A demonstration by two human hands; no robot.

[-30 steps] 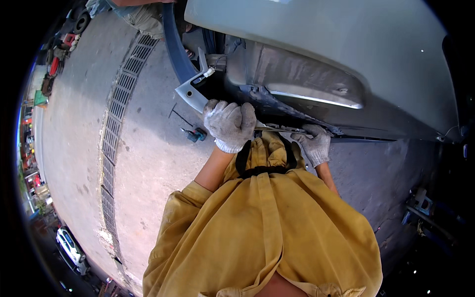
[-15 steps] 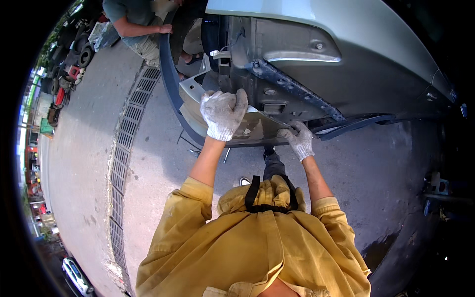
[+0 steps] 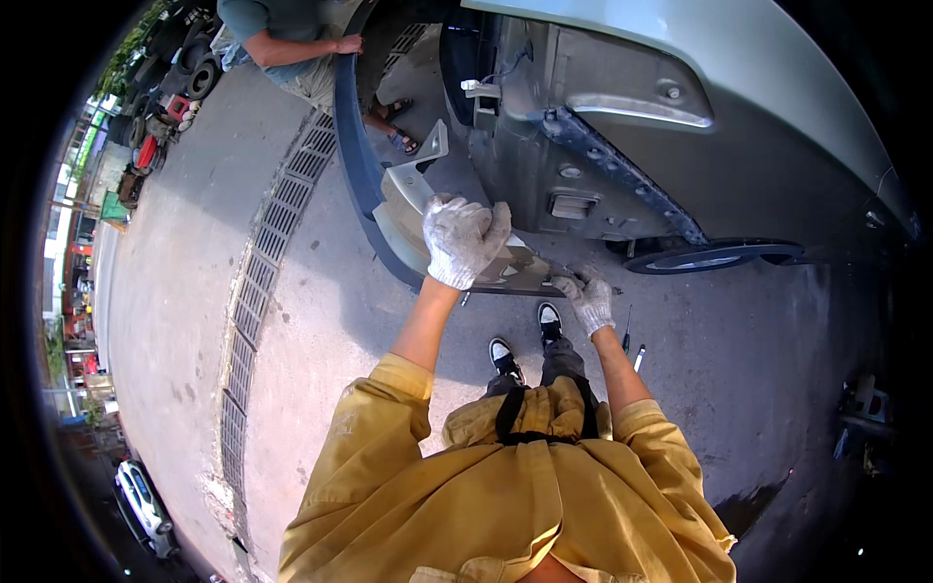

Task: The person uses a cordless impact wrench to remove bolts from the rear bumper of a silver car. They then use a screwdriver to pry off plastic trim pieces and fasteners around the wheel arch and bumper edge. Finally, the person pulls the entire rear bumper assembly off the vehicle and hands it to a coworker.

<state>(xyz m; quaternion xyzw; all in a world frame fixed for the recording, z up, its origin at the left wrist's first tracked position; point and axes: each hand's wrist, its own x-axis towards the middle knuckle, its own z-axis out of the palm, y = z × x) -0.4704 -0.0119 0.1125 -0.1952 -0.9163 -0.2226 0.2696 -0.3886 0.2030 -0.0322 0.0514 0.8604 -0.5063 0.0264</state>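
Observation:
A long curved car bumper (image 3: pixel 362 180), dark along its outer edge, is held off the car's end. My left hand (image 3: pixel 463 239), in a pale knit work glove, is closed over its inner edge beside a light grey bracket (image 3: pixel 410 185). With the fingers curled at the bumper's near right end, my right hand (image 3: pixel 589 299), gloved alike, grips it too. Farther along at the upper left, a co-worker's bare hand (image 3: pixel 350 45) holds the same bumper. The silver-green car body (image 3: pixel 777 126) stands ahead, its underside panel and a dark slanted bar (image 3: pixel 622 170) exposed.
A dark wheel (image 3: pixel 714 257) shows under the car. Tools (image 3: pixel 628 335) lie on the ground by my right forearm. A metal drain grate (image 3: pixel 262 262) runs along the floor at left. Tyres (image 3: pixel 202 78) are piled at the far left, and a white car (image 3: pixel 144 500) is parked lower left.
The bumper's near right end has come away from the car, leaving a wider gap where floor shows. My shoes and the tools on the ground have come into view. Both hands keep their hold.

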